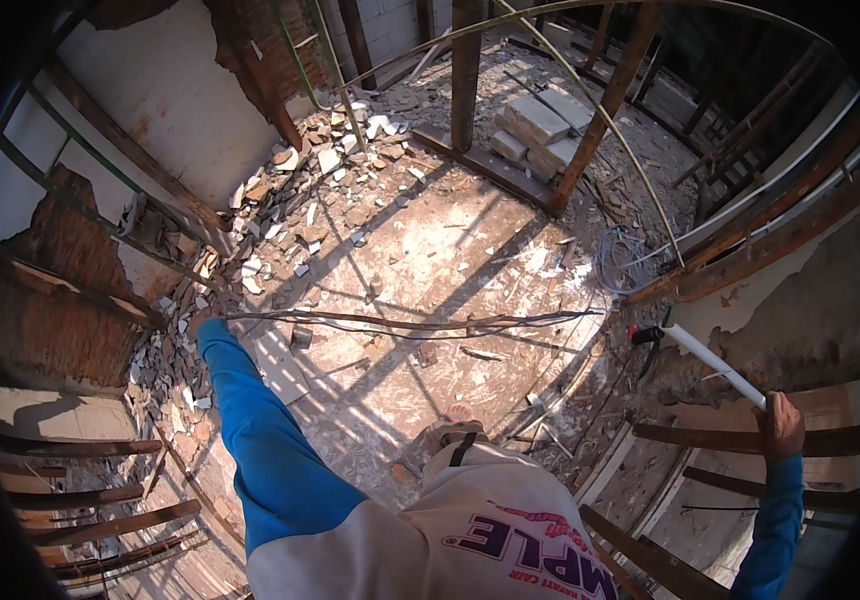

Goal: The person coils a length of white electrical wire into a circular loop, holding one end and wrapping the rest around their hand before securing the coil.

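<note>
My right hand [782, 425] is shut on the end of a long white-handled tool [710, 358]. Its dark head with a red band [642, 335] points at the broken wall on the right. My left arm, in a blue sleeve, stretches out toward the rubble by the left wall. Only a sliver of my left hand [195, 322] shows past the cuff. A bundle of thin bent rods or wires [400, 323] runs across the floor and ends right beside that hand. Whether the hand grips it is hidden.
Broken plaster and brick rubble [290, 200] is heaped along the left wall. Pale stone blocks [540, 125] lie stacked at the back between wooden posts [466, 70]. A coil of cable [618, 258] lies by the right wall. Bare wooden laths [90, 500] cross both side walls.
</note>
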Demonstrator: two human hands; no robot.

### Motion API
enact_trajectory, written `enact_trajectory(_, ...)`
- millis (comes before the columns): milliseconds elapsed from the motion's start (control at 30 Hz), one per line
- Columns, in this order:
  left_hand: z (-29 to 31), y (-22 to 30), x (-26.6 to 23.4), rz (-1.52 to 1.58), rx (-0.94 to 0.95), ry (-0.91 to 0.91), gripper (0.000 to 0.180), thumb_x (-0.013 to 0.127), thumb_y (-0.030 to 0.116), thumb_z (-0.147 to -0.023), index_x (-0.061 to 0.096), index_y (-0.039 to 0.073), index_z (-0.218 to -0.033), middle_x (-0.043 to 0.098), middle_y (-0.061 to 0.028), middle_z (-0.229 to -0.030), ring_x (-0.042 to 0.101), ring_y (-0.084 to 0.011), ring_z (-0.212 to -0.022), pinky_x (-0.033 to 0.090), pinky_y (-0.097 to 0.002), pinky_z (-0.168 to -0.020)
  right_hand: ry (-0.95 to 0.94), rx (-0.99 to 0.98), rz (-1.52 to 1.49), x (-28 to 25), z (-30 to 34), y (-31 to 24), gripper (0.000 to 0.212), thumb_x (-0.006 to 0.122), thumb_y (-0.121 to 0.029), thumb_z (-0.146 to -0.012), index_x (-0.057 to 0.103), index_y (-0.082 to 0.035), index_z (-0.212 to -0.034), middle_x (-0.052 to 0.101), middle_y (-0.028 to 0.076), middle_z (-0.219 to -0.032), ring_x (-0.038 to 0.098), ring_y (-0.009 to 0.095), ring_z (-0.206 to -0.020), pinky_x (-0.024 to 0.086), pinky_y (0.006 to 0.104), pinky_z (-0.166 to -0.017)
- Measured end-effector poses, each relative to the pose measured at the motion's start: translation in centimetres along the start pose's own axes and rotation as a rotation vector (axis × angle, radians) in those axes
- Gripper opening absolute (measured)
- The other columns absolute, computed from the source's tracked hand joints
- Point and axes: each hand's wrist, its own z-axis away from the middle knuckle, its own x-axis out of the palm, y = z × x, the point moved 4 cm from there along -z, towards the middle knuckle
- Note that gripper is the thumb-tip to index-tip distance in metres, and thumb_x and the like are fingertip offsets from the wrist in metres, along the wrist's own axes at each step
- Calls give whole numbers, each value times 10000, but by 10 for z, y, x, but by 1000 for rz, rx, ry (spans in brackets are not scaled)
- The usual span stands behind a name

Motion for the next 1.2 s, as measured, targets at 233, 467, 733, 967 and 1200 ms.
enact_trajectory(233, 76, -50, 87, 511, -179, 972, 306, 339, 283, -938, 249, 145, -681, 212, 5, -564, 182, -124, -484, 148, -306, -441, -340, 500, -42, 87, 96, 87, 428, 599, -31, -775, 489, -66, -1187, 516, 169, -1133, 502, 350, -1056, 433, 418, -852)
enact_trajectory(467, 174, -86, 296, 346, -36, 533, 295, 449, 370, -938, 381, 142, -763, 320, 51, -593, 287, -34, -473, 244, -197, -398, -210, 315, -1145, 220, -81, -183, 460, 517, -329, -905, 501, 28, -1193, 496, 188, -1232, 472, 295, -1146, 377, 373, -954)
enact_trajectory(733, 391, -64, 495, -149, 106, -707, 271, 411, 273, -929, 460, 8, -895, 499, -153, -658, 517, -331, -602, 416, -403, -576, -1427, 137, -2244, 167, -233, -403, 886, 202, -703, -835, 349, 28, -1313, 504, 222, -1217, 576, 289, -1039, 526, 380, -814)
enact_trajectory(967, 395, -112, 485, -402, -294, -1073, 322, 487, 328, -917, 521, 21, -1005, 565, -184, -862, 570, -328, -845, 434, -404, -761, -1175, 176, -1955, 148, -222, -391, 217, 497, -261, -928, 454, -80, -1040, 446, -5, -641, 349, 61, -423, 309, 218, -375)
enact_trajectory(1200, 229, -149, 452, 456, -813, -217, 917, 214, 731, -822, 163, 32, -1413, 295, -176, -1401, 294, -305, -1293, 194, -447, -1072, -870, 334, -2057, 149, -155, -317, 270, 410, -354, -957, 462, -90, -933, 340, -31, -524, 258, 64, -356, 215, 231, -322)
